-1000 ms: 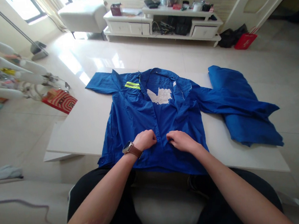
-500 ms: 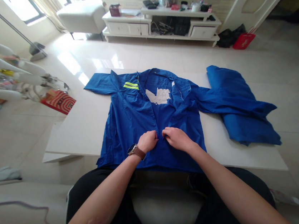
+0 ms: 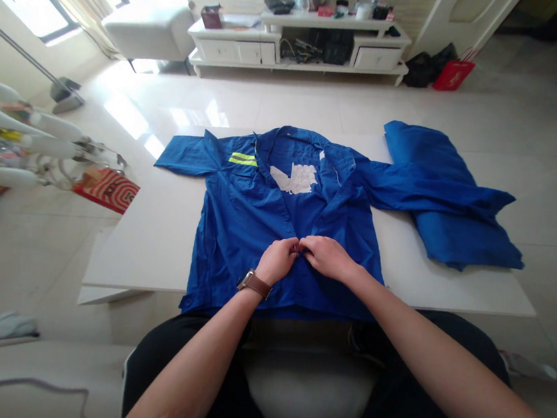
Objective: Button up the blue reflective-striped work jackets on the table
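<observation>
Two hands meet now, and that's the change: the left hand (image 3: 278,260), with a brown-strapped watch (image 3: 253,283) at its wrist, and the right hand (image 3: 328,257) had a gap between them half a second ago, and here they are knuckle to knuckle! Fingers curled in on both, each pinching the front of the blue jacket (image 3: 246,216), though the bit of cloth between the fingertips is too small to make out. And the jacket? Spread front up on the white tabletop (image 3: 130,256), collar at the far side, hem by the person's knees, one sleeve laid across a folded blue cloth (image 3: 429,145). So what does it mean? The two front edges look to be brought together low down, at the fingertips, while higher up the front gapes wide, showing a white patch (image 3: 300,178) inside. Yellow stripes (image 3: 243,159) on the chest haven't budged; all the action is at that one meeting point, and whether a button is in there, the fingers hide it
</observation>
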Available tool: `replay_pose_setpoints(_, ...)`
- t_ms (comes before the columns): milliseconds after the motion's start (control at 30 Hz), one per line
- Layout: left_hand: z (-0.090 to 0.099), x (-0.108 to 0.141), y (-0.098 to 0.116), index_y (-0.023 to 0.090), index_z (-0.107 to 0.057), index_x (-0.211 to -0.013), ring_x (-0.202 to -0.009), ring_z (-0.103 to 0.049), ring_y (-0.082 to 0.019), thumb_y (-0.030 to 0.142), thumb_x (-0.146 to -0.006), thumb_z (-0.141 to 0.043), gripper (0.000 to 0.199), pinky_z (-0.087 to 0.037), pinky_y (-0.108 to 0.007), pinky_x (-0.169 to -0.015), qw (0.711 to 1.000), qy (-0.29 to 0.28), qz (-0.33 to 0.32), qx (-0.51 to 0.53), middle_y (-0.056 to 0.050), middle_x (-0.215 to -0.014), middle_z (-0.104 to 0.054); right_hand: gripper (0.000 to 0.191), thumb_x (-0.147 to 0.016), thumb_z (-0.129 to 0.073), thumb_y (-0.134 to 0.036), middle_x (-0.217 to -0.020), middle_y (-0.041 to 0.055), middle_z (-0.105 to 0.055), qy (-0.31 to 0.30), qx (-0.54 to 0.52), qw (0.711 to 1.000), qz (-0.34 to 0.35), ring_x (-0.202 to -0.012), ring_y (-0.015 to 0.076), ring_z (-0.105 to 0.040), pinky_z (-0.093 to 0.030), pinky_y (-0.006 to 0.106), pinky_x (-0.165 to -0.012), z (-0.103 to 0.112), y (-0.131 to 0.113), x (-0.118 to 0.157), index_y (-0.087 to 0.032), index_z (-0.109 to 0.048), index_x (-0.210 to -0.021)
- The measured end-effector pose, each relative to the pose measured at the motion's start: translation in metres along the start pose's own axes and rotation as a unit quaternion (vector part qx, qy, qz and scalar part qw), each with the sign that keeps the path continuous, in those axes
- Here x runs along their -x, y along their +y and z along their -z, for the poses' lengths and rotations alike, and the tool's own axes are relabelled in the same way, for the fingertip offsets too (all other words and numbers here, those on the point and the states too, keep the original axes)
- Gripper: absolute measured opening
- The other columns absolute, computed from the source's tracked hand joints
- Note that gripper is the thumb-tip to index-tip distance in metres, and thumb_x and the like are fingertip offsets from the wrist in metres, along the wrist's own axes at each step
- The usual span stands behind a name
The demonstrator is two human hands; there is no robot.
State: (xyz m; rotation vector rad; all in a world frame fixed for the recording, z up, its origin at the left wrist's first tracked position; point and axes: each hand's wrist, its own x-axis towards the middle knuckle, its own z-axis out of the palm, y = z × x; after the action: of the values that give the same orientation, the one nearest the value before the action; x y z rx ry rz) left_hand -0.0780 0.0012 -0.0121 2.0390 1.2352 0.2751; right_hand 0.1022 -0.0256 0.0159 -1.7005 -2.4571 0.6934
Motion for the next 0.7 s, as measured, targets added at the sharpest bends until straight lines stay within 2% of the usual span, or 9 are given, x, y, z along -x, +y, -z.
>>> replay_pose_setpoints(133, -0.0007, -0.0009, -0.0018, 0.021, -0.071, -0.097, -0.092, -0.071, -0.022, 0.011, -0.086, -0.059, 0.019, -0.049, -0.028, -0.079, 0.999, 0.014, -0.019, 0.024, -0.005, -0.097, -0.077, 0.023, -0.095, -0.049, -0.015, -0.111, 0.0063, -0.073, 0.006, -0.002, 1.000, -0.006, -0.106, 0.0213, -0.066, -0.045, 0.028, -0.089, -0.0017, 0.0001, -0.0015, -0.022, -0.066, -0.108)
replay_pose_setpoints(300, -0.0007, -0.0017, -0.0035, 0.021, -0.071, -0.093, -0.085, -0.070, -0.020, 0.009, -0.083, -0.060, 0.020, -0.046, -0.027, -0.074, 0.997, 0.026, -0.033, 0.060, -0.003, -0.093, -0.077, 0.018, -0.094, -0.050, -0.013, -0.106, 0.0058, -0.068, 0.034, -0.013, 0.999, 0.003, -0.098, 0.0203, -0.065, -0.045, 0.028, -0.082, -0.0018, -0.0017, -0.0015, -0.022, -0.063, -0.103)
replay_pose_setpoints(500, 0.0007, -0.0027, -0.0027, 0.020, -0.069, -0.084, -0.075, -0.065, -0.018, 0.008, -0.081, -0.060, 0.015, -0.042, -0.026, -0.068, 0.996, 0.042, -0.026, 0.068, -0.002, -0.082, -0.073, 0.022, -0.087, -0.059, -0.015, -0.119, 0.0071, -0.057, 0.118, -0.046, 0.991, -0.033, -0.082, 0.0168, -0.061, -0.044, 0.029, -0.071, -0.0013, -0.0032, -0.0017, -0.022, -0.055, -0.108)
replay_pose_setpoints(700, 0.0010, -0.0042, -0.0012, 0.020, -0.065, -0.080, -0.074, -0.061, -0.017, 0.010, -0.081, -0.059, 0.012, -0.041, -0.025, -0.068, 0.991, 0.063, -0.038, 0.109, -0.001, -0.078, -0.070, 0.006, -0.089, -0.059, -0.018, -0.092, 0.0019, -0.064, 0.112, -0.051, 0.992, -0.041, -0.083, 0.0181, -0.061, -0.040, 0.028, -0.071, -0.0034, 0.0010, -0.0018, -0.023, -0.058, -0.088)
